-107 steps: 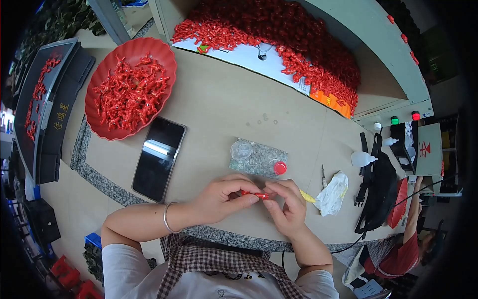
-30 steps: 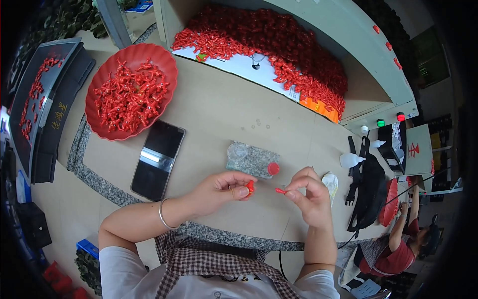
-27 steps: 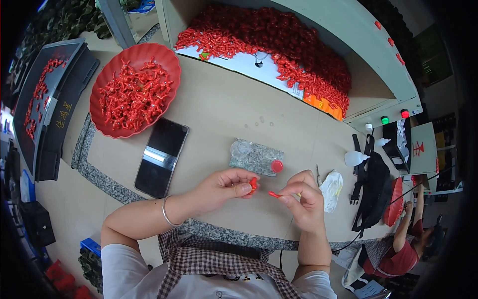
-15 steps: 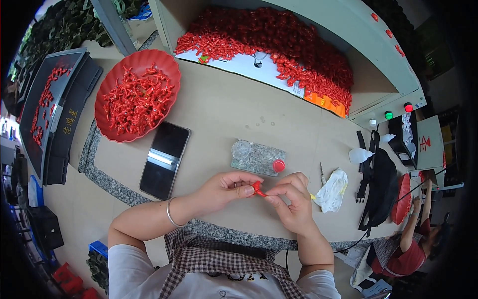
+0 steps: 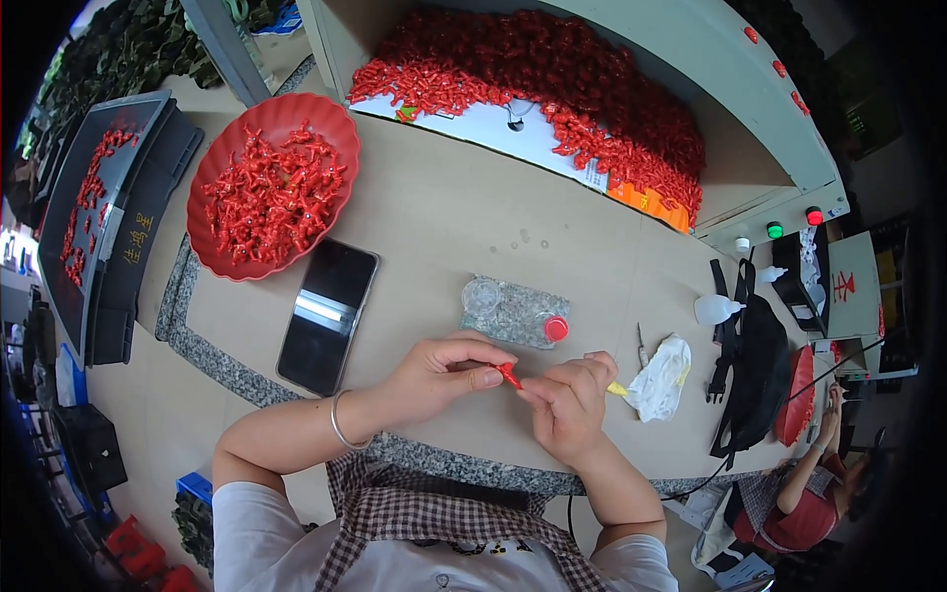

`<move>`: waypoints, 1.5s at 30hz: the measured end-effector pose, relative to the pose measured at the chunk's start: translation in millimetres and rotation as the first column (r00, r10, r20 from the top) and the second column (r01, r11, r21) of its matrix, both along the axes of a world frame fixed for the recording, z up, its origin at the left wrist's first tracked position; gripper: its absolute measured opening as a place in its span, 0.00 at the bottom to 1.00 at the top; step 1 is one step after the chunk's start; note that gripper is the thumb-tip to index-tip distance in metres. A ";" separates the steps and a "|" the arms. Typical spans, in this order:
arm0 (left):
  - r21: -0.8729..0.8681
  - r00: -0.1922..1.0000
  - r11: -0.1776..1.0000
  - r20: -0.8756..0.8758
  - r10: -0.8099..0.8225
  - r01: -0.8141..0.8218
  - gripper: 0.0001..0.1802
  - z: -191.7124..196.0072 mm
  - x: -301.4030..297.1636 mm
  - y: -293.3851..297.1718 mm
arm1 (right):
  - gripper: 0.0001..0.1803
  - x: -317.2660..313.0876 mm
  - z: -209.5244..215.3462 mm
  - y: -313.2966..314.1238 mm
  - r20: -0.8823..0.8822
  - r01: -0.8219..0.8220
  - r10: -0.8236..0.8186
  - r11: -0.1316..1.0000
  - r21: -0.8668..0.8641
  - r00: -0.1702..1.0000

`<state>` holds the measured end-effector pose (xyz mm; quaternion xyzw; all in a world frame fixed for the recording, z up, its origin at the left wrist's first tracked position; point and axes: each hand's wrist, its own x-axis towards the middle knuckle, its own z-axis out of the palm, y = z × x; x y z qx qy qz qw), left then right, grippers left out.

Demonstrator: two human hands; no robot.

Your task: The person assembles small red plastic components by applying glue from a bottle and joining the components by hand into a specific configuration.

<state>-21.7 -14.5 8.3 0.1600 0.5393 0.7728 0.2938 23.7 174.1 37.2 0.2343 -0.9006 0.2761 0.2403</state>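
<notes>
Between the thumb and fingers of my left hand (image 5: 439, 380) is a small glossy red plastic piece (image 5: 509, 375). My right hand (image 5: 570, 407) is closed, its fingertips close by the piece's lower right end. A yellow-ended thin tool (image 5: 617, 389) sticks out behind its fingers; the rest of it is hidden in the hand. Just beyond my hands lies a speckled stone slab (image 5: 515, 306) with a clear round dish (image 5: 481, 296) and a red cap (image 5: 555, 329) on it. A stained white cloth (image 5: 659, 383) lies right of my right hand.
A red scalloped bowl (image 5: 347, 148) of red pieces and a dark phone (image 5: 326, 316) are at left. Behind stands an open cabinet (image 5: 760, 148) heaped with red pieces. A white squeeze bottle (image 5: 715, 310) and black bag (image 5: 760, 360) lie right. A co-worker (image 5: 804, 503) sits far right.
My right hand has turned and drawn its fingers in, and more of the yellow end shows. The red piece is tilted differently in my left fingers. The co-worker's arms have shifted.
</notes>
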 end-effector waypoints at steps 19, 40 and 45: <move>-0.021 0.999 1.000 -0.053 0.012 -0.013 0.10 1.3 -0.5 -3.5 | 0.10 6.0 -3.1 -2.7 -0.259 0.048 0.031 0.955 0.291 0.965; -0.033 0.998 0.999 -0.051 0.042 -0.043 0.10 1.5 1.2 -2.2 | 0.10 0.0 -6.9 -1.7 -0.234 -0.001 0.049 0.979 0.205 0.971; -0.034 0.996 0.996 -0.020 0.082 -0.083 0.10 2.4 4.5 -1.2 | 0.10 -0.5 -6.1 -2.3 -0.243 -0.003 0.054 0.979 0.202 0.969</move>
